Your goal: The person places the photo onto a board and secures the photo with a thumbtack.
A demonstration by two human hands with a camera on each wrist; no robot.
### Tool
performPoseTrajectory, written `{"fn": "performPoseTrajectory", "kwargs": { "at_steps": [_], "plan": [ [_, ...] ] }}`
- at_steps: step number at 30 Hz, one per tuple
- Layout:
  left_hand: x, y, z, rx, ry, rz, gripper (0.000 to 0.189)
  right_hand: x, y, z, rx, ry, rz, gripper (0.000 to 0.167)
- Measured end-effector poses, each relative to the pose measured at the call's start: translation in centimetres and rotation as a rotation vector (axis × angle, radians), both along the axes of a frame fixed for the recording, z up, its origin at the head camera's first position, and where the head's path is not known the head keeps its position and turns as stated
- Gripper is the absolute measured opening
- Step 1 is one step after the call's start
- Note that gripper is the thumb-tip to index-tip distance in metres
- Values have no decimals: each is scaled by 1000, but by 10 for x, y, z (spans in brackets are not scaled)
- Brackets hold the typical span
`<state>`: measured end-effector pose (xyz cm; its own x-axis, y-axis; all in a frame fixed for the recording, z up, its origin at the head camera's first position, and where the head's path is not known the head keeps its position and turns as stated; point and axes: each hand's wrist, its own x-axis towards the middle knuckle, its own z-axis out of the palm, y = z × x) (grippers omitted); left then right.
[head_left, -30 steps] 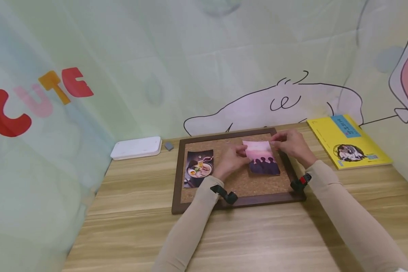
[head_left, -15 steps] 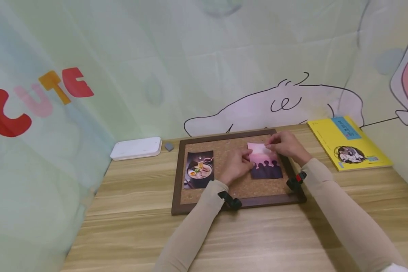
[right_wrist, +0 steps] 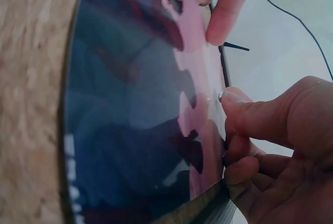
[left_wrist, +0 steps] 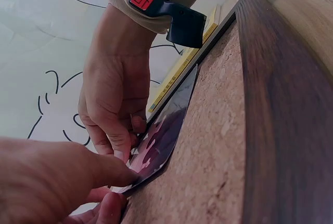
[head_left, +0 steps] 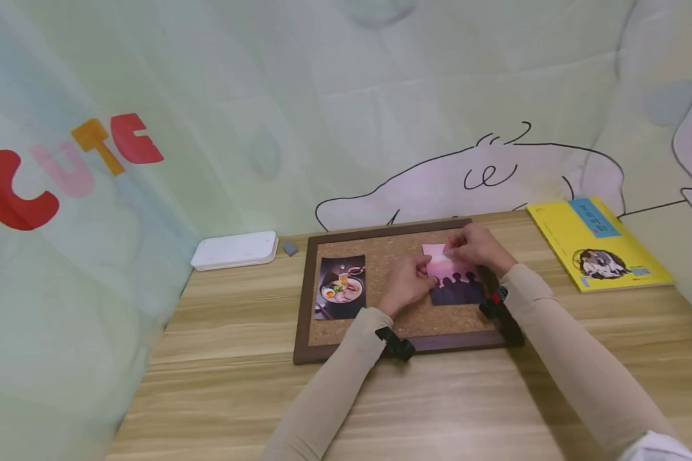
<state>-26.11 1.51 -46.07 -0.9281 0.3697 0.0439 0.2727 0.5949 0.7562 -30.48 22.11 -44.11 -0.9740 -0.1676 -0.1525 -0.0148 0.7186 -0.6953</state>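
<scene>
A photo (head_left: pixel 455 294) with dark silhouettes against a pink sky lies on the right part of a framed corkboard (head_left: pixel 406 323). My left hand (head_left: pixel 406 282) pinches its left edge; in the left wrist view the thumb lies over the photo (left_wrist: pixel 161 135) and other fingers show at its edge. My right hand (head_left: pixel 477 246) is over the photo's upper part. The right wrist view shows that hand's thumb and finger pinching a small silvery thumbtack (right_wrist: pixel 222 96) close against the pink area. A ramen photo (head_left: pixel 340 291) is on the board's left side, with a tack (head_left: pixel 342 267) near its top.
Behind the board's left corner are a white flat case (head_left: pixel 234 250) and a small grey block (head_left: pixel 289 248). A yellow book (head_left: pixel 600 246) lies to the right on the wooden table (head_left: pixel 225 384). A printed curtain (head_left: pixel 254 102) rises behind.
The silhouette photo has shifted slightly right and flattened onto the board. My right hand has moved from its top right corner to its upper middle; my left hand has followed its left edge.
</scene>
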Motion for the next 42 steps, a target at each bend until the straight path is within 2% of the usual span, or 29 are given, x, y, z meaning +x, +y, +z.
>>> {"fn": "performPoseTrajectory", "kwargs": {
  "at_steps": [11, 22, 28, 33, 35, 42],
  "plan": [
    [0, 0, 0, -8, -1, 0, 51, -5, 5, -6, 12, 32, 16, 15],
    [1, 2, 1, -16, 4, -2, 34, -3, 6, 4, -5, -73, -26, 23],
    [1, 2, 0, -14, -24, 27, 44, -6, 6, 6, -11, -87, -11, 20],
    [2, 1, 1, -27, -13, 18, 41, -7, 5, 4, -21, -91, -7, 18],
    [2, 1, 1, -27, -8, 17, 38, -8, 5, 3, -11, -80, -9, 17],
    [2, 2, 1, -19, -54, 44, 48, -8, -2, 6, 53, -52, -19, 19]
  ]
}}
